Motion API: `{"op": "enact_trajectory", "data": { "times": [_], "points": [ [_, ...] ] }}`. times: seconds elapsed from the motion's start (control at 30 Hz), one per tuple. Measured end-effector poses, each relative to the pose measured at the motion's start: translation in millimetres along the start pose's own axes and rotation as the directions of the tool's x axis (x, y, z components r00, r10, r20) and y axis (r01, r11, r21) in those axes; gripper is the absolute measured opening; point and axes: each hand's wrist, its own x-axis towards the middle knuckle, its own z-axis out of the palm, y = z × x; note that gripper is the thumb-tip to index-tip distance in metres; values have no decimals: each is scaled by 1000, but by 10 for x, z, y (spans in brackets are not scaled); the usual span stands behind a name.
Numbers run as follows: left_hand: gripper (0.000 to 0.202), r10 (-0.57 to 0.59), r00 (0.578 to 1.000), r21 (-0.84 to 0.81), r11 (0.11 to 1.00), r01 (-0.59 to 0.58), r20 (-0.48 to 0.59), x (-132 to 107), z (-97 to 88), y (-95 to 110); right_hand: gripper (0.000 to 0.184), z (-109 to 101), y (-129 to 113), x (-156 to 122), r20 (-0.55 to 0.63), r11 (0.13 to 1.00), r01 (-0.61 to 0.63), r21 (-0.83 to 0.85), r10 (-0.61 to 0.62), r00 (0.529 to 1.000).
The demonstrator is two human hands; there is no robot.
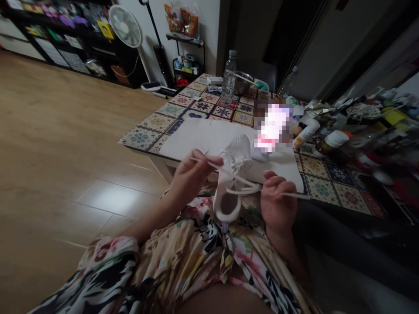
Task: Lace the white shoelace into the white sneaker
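Note:
A white sneaker (233, 183) rests with its heel on my lap and its toe on the table's near edge. Its opening faces me. My left hand (189, 175) is closed in a pinch on one white shoelace (209, 164), pulling it out to the left of the shoe. My right hand (276, 201) is closed around the other lace end (294, 195), which runs out to the right. A lace loop lies across the shoe's tongue between my hands.
A low table with a patterned tile cloth (153, 128) carries a white sheet (203, 137), a water bottle (228, 78), a metal bowl (242, 83) and cluttered bottles (330, 141) at the right. A standing fan (126, 27) and shelves are behind. Wooden floor lies to the left.

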Motion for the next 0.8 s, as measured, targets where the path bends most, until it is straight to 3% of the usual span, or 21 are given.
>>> {"op": "enact_trajectory", "data": {
  "times": [0.07,0.13,0.2,0.33,0.43,0.5,0.57,0.67,0.8],
  "points": [
    [23,-44,998,-196,980,34,-45,126,-140,89,25,-88,34,80,-23,966,-174,191,181,983],
    [20,-139,989,-262,954,146,45,236,-340,181,27,-230,82,156,30,911,-295,288,299,954],
    [21,-190,971,-140,968,210,148,312,-556,253,30,-401,136,209,90,889,-356,287,345,934],
    [29,-203,967,134,974,184,152,363,-844,271,40,-671,238,211,283,885,-431,174,375,883],
    [28,-220,960,327,932,156,170,348,-861,201,48,-699,275,163,441,863,-501,70,424,791],
    [26,-280,938,495,856,148,204,325,-800,158,48,-639,271,147,470,852,-523,3,461,753],
    [24,-384,884,667,735,119,266,300,-718,133,47,-548,252,153,462,859,-498,-118,492,738],
    [23,-516,765,817,576,-21,384,276,-626,107,47,-420,229,173,440,819,-449,-357,572,692],
    [30,-544,708,828,552,-103,450,287,-632,66,47,-368,253,166,439,719,-551,-423,695,569]
  ]
}}
